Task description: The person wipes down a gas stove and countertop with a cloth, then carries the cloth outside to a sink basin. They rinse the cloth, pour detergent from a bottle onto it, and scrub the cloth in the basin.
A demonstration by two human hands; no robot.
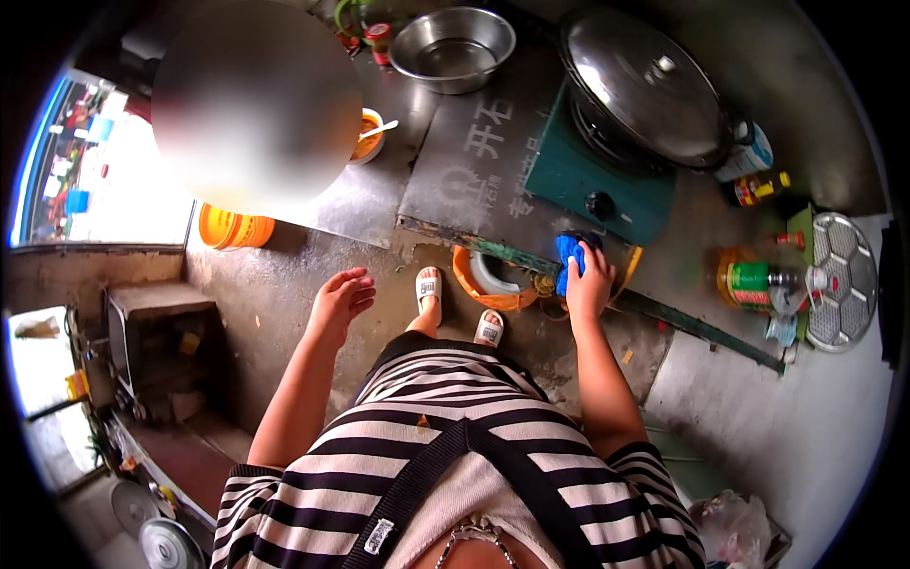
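Observation:
My right hand (590,281) is closed around a blue cloth (572,254) at the front edge of the metal counter (445,180). The cloth lies just in front of a green gas stove (607,204), which carries a large lidded pan (645,90). Held out over the floor to the left, my left hand (343,302) has its fingers apart and nothing in them.
A steel basin (452,49) and a bowl of orange food (368,135) stand on the counter, bottles (754,284) and a perforated disc (842,283) at its right. Below are an orange tub (493,284) and an orange bucket (235,228).

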